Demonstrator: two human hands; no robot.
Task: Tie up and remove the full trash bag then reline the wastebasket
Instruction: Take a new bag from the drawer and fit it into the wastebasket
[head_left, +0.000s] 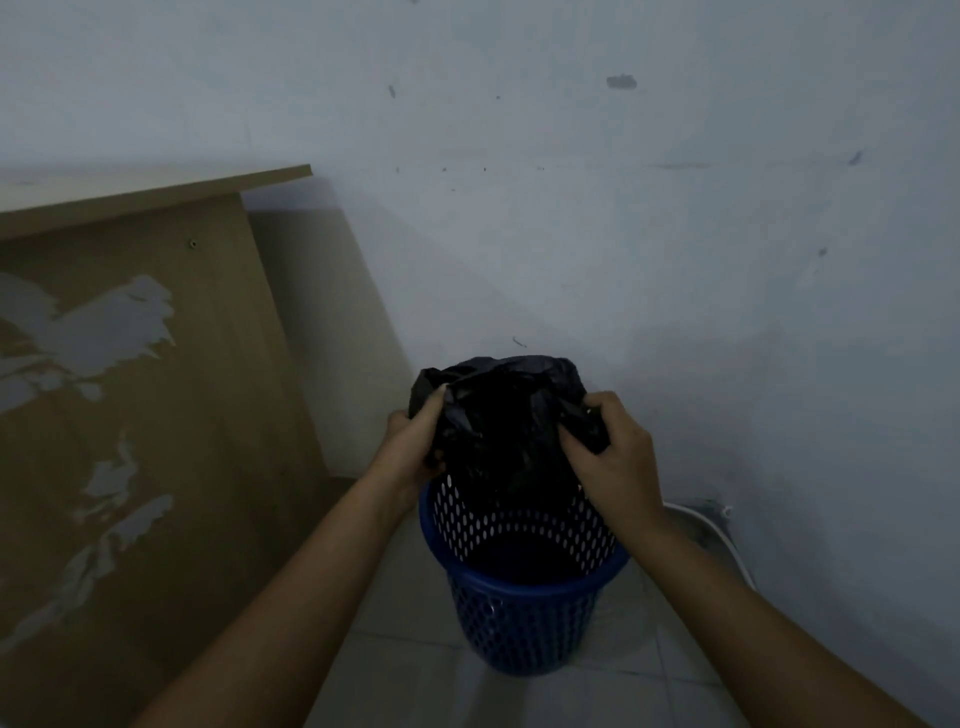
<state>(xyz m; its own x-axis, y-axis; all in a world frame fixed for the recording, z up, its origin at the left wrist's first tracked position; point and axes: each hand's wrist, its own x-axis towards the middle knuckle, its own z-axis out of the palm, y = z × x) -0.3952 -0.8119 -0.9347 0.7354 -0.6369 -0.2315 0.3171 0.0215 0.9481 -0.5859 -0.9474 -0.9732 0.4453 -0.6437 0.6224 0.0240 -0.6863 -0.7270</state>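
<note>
Head view looks down at a blue wastebasket (524, 597) on a tiled floor (415, 675), close to a pale wall (571, 208). A black trash bag (504, 415) sticks up out of the far side of the basket. The left hand (415, 441) grips the bag's left edge with curled fingers. The right hand (608, 452) pinches a bunch of plastic on the right edge. Both hands are just as near, one on each side, with the bag's mouth between them. The bag stands tall, so I think it should go straight up to come free. A worn wooden desk (130, 364) stands on the left.
</note>
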